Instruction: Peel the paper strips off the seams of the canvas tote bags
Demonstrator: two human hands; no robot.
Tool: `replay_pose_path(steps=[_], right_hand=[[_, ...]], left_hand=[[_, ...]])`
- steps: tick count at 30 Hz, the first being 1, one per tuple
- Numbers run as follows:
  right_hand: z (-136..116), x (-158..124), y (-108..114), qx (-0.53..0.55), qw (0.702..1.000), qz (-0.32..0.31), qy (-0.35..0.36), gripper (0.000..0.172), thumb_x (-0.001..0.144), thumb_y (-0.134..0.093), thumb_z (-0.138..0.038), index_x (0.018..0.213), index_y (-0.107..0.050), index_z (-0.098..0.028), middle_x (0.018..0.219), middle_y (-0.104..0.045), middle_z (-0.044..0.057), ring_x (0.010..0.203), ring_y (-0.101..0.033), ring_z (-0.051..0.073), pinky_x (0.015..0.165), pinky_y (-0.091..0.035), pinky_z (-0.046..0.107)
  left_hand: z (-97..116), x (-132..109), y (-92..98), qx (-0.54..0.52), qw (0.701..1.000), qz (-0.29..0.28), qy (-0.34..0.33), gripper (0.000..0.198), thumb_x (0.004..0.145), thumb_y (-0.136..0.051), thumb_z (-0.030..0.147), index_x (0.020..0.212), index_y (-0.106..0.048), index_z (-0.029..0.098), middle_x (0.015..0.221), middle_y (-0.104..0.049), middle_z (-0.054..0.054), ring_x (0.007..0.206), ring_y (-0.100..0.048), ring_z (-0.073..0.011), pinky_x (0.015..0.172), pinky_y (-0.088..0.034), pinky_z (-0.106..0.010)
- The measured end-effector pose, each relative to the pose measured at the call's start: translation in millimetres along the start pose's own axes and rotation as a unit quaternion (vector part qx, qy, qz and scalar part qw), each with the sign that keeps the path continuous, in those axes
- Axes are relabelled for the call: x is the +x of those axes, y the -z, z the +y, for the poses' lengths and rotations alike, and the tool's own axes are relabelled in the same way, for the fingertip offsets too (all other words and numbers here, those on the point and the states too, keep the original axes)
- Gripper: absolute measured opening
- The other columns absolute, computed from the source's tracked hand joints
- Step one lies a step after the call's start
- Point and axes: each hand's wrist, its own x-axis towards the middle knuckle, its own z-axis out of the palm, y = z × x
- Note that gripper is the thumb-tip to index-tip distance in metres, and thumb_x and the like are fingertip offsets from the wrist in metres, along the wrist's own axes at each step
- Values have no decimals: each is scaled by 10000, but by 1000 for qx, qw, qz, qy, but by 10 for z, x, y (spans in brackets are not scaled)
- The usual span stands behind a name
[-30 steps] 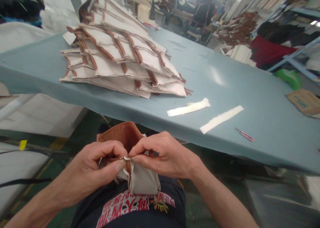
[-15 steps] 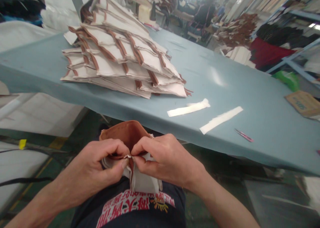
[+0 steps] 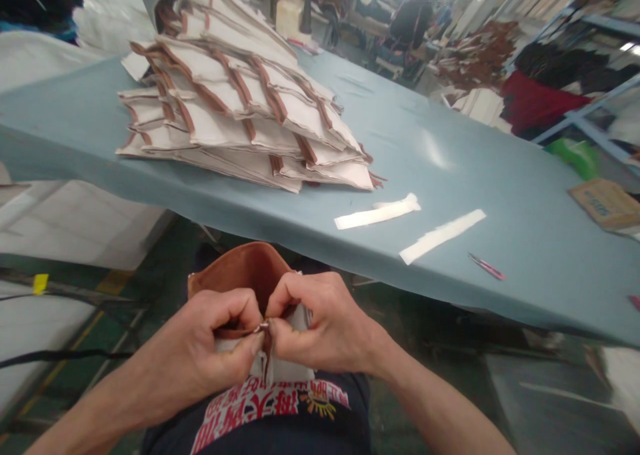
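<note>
Just in front of my body I hold a brown and off-white sewn fabric piece (image 3: 245, 266), open at the top like a pouch with its brown face inward. My left hand (image 3: 215, 335) pinches its near edge between thumb and bent fingers. Right beside it, my right hand (image 3: 317, 322) pinches the same edge, so the fingertips of both hands nearly meet at a small whitish bit on the seam. What exactly lies under the fingertips is hidden. The off-white lower part of the piece hangs below my hands, against my dark printed shirt.
A blue-covered table (image 3: 450, 175) stretches ahead. On it lie a tall stack of similar off-white pieces with brown edging (image 3: 240, 102), two white strips (image 3: 377, 212), and small pink-handled snips (image 3: 487, 266). A cardboard box (image 3: 605, 204) sits at the right, near shelving.
Both hands have moved slightly lower with the fabric piece, still pinching its edge. My right hand's fingers have shifted upright, and less of the hanging off-white part shows. The tabletop items stay put.
</note>
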Motion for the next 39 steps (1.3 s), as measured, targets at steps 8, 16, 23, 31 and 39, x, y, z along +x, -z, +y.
replay_pose_path(steps=[8, 16, 23, 31, 39], right_hand=[[111, 9, 16, 114, 988, -74, -74, 44, 845, -717, -215, 820, -681, -226, 759, -736, -45, 648, -639, 108, 649, -477, 218], [-3, -171, 37, -67, 992, -12, 105, 104, 931, -638, -144, 912, -694, -230, 783, -831, 2, 660, -756, 151, 661, -530, 252], [-3, -225, -12, -188, 955, 45, 227, 122, 1076, -619, -160, 1038, -719, -218, 759, -829, -37, 588, -751, 128, 566, -493, 253], [-61, -243, 10, -139, 973, 17, 185, 149, 1072, -654, -144, 973, -728, -228, 858, -871, -19, 729, -815, 120, 704, -567, 229], [-102, -255, 22, -243, 946, 0, 213, 330, 1177, -611, -199, 861, -705, -209, 777, -817, -5, 676, -745, 141, 614, -508, 295]], left_hand=[[28, -62, -46, 45, 998, 16, -42, 290, 1013, -561, 264, 723, -550, 252, 603, -501, 93, 515, -386, -103, 486, -281, -254], [160, -75, 20, 179, 946, 96, -252, 214, 1002, -620, 101, 884, -658, 276, 665, -672, 99, 521, -600, -87, 548, -415, -228], [233, -104, 53, 200, 934, 89, -283, 246, 1089, -573, 83, 968, -650, 282, 714, -718, 100, 568, -660, -92, 572, -465, -215], [153, -200, 53, 194, 939, 59, -278, 205, 1113, -594, 95, 1053, -670, 276, 790, -781, 72, 641, -690, -134, 633, -504, -273], [211, -160, 33, 170, 950, 69, -253, 265, 1100, -582, 111, 913, -615, 296, 692, -682, 112, 589, -652, -97, 575, -455, -232]])
